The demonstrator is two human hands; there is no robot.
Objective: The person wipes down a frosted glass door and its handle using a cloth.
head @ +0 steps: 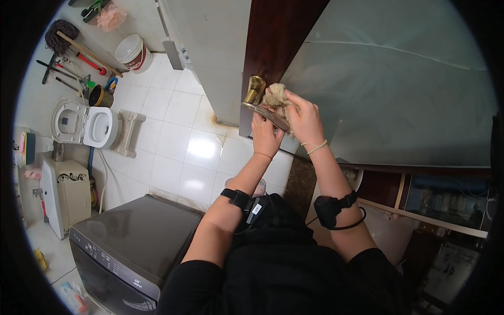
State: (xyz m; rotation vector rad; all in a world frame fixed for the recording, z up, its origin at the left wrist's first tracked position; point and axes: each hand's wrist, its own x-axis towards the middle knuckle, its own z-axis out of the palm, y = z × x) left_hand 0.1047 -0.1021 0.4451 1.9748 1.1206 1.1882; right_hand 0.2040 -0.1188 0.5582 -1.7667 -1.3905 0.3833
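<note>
A brass-coloured door lever handle (pixel 271 117) projects from a dark reddish-brown door (pixel 275 27), below its round brass fitting (pixel 255 88). My right hand (pixel 308 120) pinches a fluffy beige cloth (pixel 276 94) against the side of the handle. Part of the cloth runs behind the lever and shows again under its free end. Close against the lever from below is my left hand (pixel 267 138), its fingers reaching behind the metal. The lever partly hides those fingers, so whether they grip the lever or the cloth is unclear.
A grey washing machine (pixel 138 236) stands front left. Farther left are a cabinet (pixel 73 193), a toilet (pixel 101 126) with its lid raised, a white bucket (pixel 134 53) and a mop (pixel 62 37). White tiles (pixel 169 134) cover the floor. Right of the door is a shelf unit (pixel 441 201).
</note>
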